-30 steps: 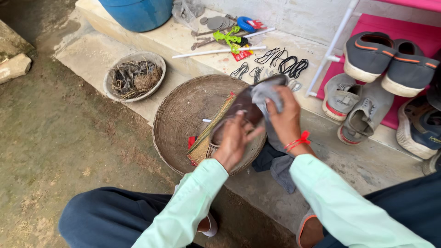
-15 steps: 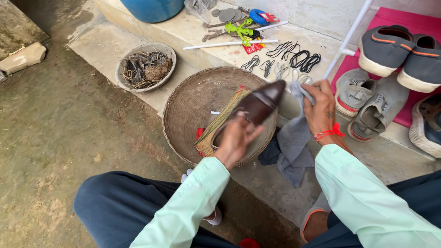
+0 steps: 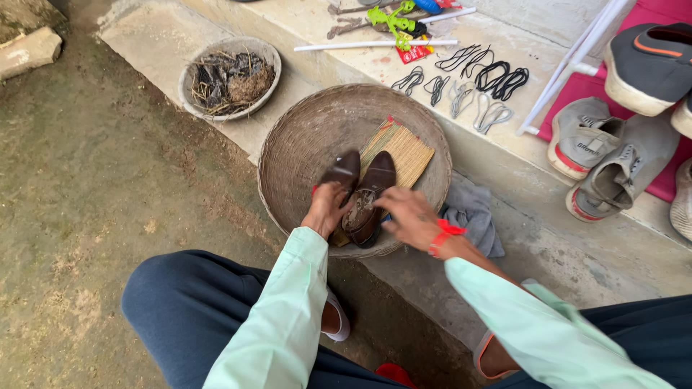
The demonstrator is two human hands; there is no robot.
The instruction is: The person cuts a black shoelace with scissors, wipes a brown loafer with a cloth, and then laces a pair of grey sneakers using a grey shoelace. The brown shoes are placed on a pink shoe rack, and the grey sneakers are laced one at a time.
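Setting: a person sits at a concrete step (image 3: 504,238), looking down at both hands over a wide woven basket (image 3: 303,137)
Left hand (image 3: 328,209): fingers folded around the heel end of a dark brown shoe (image 3: 344,171), gripping it as it lies in the basket
Right hand (image 3: 407,216): fingers spread and slightly blurred, resting at the heel of the second brown shoe (image 3: 369,198); whether it grips or only touches, I cannot tell
Change: half a second ago one shoe was held up above the basket with a grey cloth (image 3: 472,216) in the right hand; now both shoes lie side by side, toes pointing away from the hands, and the cloth lies on the step just beyond the right wrist
Meaning: wiping looks finished, and the pair seems to be getting set down together
Under the shoes: a straw mat (image 3: 407,148), beyond the fingertips
Further off: a bowl of scraps (image 3: 229,79) past the left hand; laces (image 3: 476,79) and grey sneakers (image 3: 605,158) past the right
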